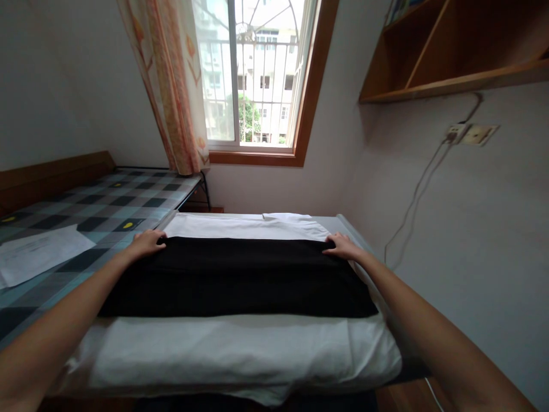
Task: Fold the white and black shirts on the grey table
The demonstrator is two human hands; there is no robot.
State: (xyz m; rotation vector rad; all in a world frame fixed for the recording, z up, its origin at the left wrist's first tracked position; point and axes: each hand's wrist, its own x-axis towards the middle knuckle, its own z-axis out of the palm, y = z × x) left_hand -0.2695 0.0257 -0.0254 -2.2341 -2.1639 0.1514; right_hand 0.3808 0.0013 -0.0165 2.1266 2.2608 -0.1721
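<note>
A black cloth [240,280] lies spread flat across a table in front of me. Its far left corner is pinched by my left hand [148,244], fingers closed on the edge. At the far right corner, my right hand [342,247] grips the same edge between thumb and fingers. White fabric [240,349] shows on the near side of the black cloth and hangs over the table's front edge. More white cloth [223,226] lies beyond the far edge, with a small folded flap at the back. Whether the black and white parts are joined, I cannot tell.
To the left is a bed with a checked cover [128,200], and paper sheets [43,254] lie on it. A curtain [171,86] hangs by the barred window [266,74]. On the right wall are a wooden shelf [454,83] and a socket [457,133] with a dangling cord.
</note>
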